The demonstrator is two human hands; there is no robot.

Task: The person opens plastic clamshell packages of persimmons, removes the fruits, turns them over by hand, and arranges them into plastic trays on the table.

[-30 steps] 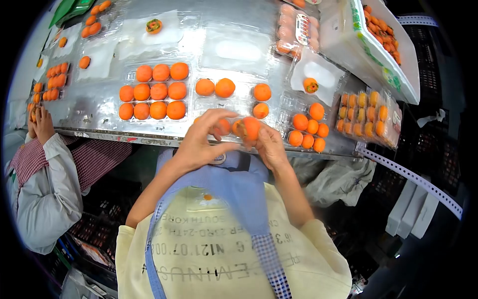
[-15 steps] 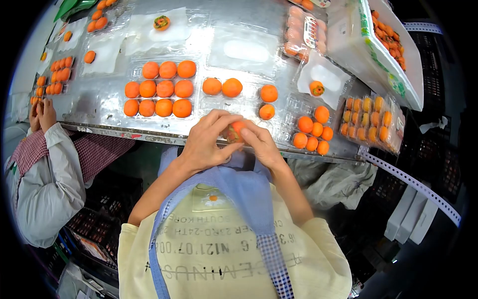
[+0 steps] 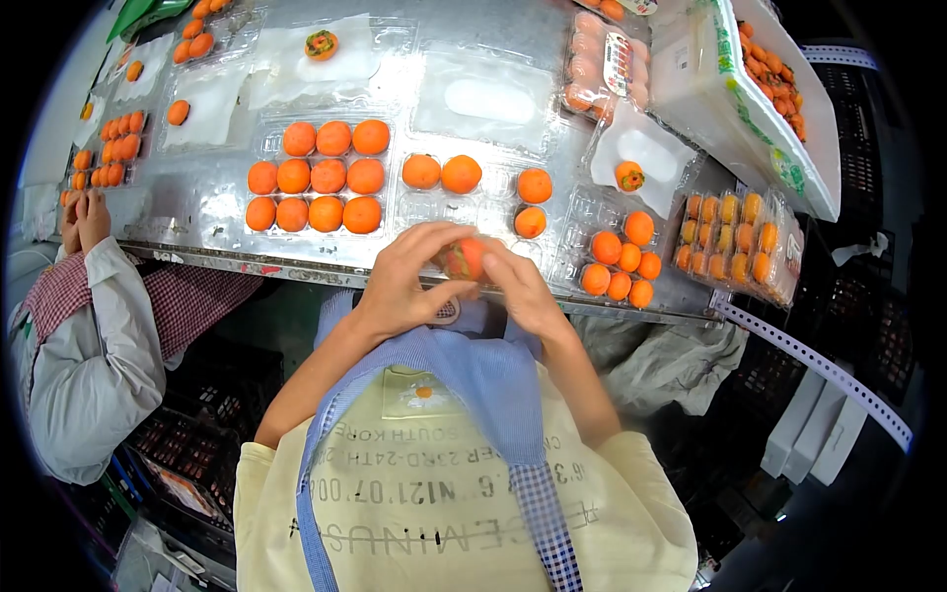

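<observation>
Between my hands, at the table's front edge, is an orange persimmon (image 3: 463,259). My left hand (image 3: 406,279) curls round its left side, thumb below. The fingers of my right hand (image 3: 518,287) press on its right side. Just beyond my hands lies a clear plastic tray (image 3: 456,209) holding persimmons, partly hidden by my fingers. Left of it, a tray of several persimmons (image 3: 327,176) stands in rows. To the right, another clear tray holds smaller persimmons (image 3: 629,257).
A white foam box (image 3: 691,84) of small orange fruit stands at the back right. Closed packs (image 3: 735,237) sit at the table's right end. A co-worker's hands (image 3: 87,221) are at the far left. Dark crates (image 3: 192,449) stand below the table.
Since a second ago, the persimmon has moved lower left and my right hand has closed in toward my left. The whole view has shifted slightly. Over the last half second little differs.
</observation>
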